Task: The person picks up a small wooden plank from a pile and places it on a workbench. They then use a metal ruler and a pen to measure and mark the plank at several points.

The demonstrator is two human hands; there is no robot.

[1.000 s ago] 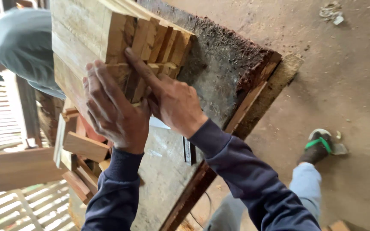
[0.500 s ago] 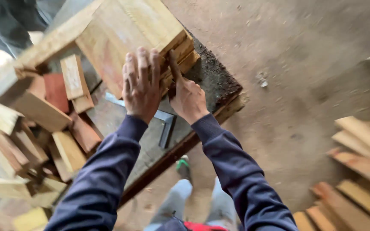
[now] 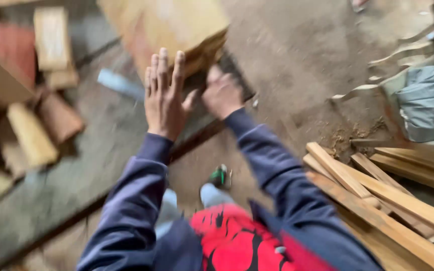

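dusty bench (image 3: 76, 165) is carrying a wood stack (image 3: 177, 30) at its far corner; left hand (image 3: 164, 98) is pressing flat and released, right hand (image 3: 222, 95) is grasping its end.

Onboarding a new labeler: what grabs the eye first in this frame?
First, the two hands at centre top: the left hand with fingers spread flat against the stack of wooden boards, the right hand at the stack's lower corner, blurred. Next, the red and black garment at bottom centre. Then the long planks on the dirt floor at lower right and the small wood blocks scattered on the workbench at left.
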